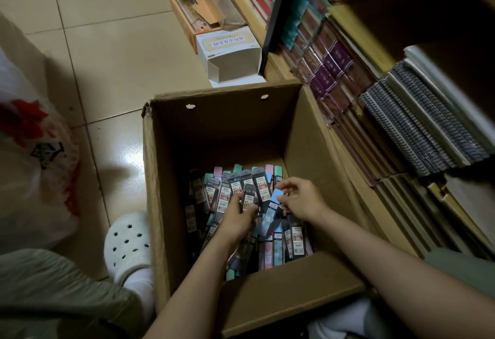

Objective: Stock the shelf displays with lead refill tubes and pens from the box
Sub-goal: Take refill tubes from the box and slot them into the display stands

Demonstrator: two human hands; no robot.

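Down at the bottom of the cardboard box [160,205]: a loose heap of lead refill tubes [222,191] in clear sleeves with red price labels, mixed with pastel-capped pens [270,170] in pink, teal and blue. Plenty left, covering the whole box floor, so by the look of it early or midway in the job rather than near the end. Left hand [238,218] sunk into the heap, grip curled round a small bunch of the refill tubes, thumb over the top one. Right hand [300,199] just beside it, grip pinching the blue cap of a pale blue patterned pen packet [269,215], lifting one end clear of the pile. Nothing carried out of the box yet; gathering still to finish, then the move to the display.

Right of the box, close against it: shelf [356,156] packed with wrapped purple notebooks [329,71] and spiral-bound pads [417,130]. No pen or refill display to be made out there, so no telling how full it stands. Beyond the box on the tiled floor [107,44]: an open white carton [230,55] and a small brown box of packaging [198,9]. At left, a white plastic bag [29,138] with red print, and a white clog [128,242].
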